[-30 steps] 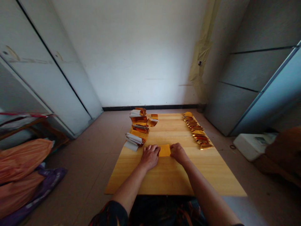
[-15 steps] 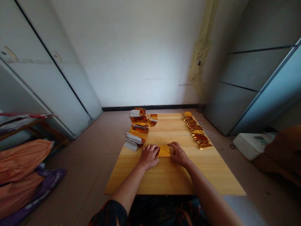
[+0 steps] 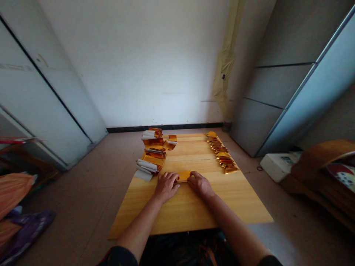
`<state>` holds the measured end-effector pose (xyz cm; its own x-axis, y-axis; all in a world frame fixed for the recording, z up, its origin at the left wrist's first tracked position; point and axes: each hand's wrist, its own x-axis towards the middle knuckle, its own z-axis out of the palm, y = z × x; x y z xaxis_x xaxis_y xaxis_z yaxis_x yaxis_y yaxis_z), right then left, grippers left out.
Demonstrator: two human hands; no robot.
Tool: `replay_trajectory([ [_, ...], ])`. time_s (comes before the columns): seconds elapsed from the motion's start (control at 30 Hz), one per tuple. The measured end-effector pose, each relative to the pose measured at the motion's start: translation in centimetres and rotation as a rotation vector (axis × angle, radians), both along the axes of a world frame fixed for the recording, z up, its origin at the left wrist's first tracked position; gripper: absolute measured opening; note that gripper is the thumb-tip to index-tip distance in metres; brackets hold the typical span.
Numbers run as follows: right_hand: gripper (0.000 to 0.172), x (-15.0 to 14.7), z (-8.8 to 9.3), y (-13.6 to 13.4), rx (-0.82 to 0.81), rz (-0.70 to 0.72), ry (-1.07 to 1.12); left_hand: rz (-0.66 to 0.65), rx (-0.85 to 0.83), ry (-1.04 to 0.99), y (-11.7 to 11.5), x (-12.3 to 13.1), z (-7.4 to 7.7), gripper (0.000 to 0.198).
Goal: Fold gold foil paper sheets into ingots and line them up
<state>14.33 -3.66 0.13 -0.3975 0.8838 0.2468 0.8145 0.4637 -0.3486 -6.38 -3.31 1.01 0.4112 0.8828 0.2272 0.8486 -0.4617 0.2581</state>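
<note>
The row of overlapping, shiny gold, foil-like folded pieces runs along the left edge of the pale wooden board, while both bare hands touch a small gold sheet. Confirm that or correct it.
Wrong side: in the head view, the row of folded gold pieces runs along the right edge of the pale wooden board, while the left hand and right hand touch a small gold sheet.

No readable text, labels, numbers or signs.
</note>
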Motion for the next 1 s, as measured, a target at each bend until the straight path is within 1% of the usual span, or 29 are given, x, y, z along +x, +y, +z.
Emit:
replay_trajectory([
  [0.1,0.026,0.2,0.0,0.2,0.023,0.037,-0.019,0.021,0.033,-0.042,0.3,0.3,-0.3,0.017],
  [0.17,0.026,0.5,0.2,0.2,0.009,0.05,-0.008,0.017,0.05,-0.079,0.4,0.7,-0.4,0.016],
  [0.33,0.026,1.3,0.6,0.4,-0.131,-0.017,0.1,0.023,0.027,-0.152,0.4,1.7,-0.1,0.018],
  [0.4,0.024,1.3,0.5,0.7,-0.158,-0.045,0.141,0.049,0.012,-0.166,0.5,1.8,0.1,0.018],
  [0.47,0.025,1.1,0.3,1.0,-0.16,-0.112,0.159,0.083,-0.005,-0.173,0.8,2.0,0.1,0.017],
  [0.57,0.026,0.2,0.2,1.5,-0.167,-0.267,0.106,0.15,-0.037,-0.19,1.4,2.2,-0.2,0.017],
  [0.7,0.026,-1.1,0.8,1.7,-0.191,-0.442,-0.024,0.238,-0.073,-0.234,2.0,2.8,-0.8,0.02],
  [0.77,0.025,-1.6,1.1,1.7,-0.194,-0.482,-0.081,0.272,-0.08,-0.236,2.1,3.0,-1.0,0.023],
  [0.87,0.023,-2.0,1.4,1.7,-0.189,-0.493,-0.149,0.306,-0.081,-0.221,2.1,3.2,-1.1,0.028],
  [1.0,0.019,-2.2,1.2,1.9,-0.21,-0.503,-0.196,0.315,-0.089,-0.184,2.1,3.3,-1.1,0.031],
])
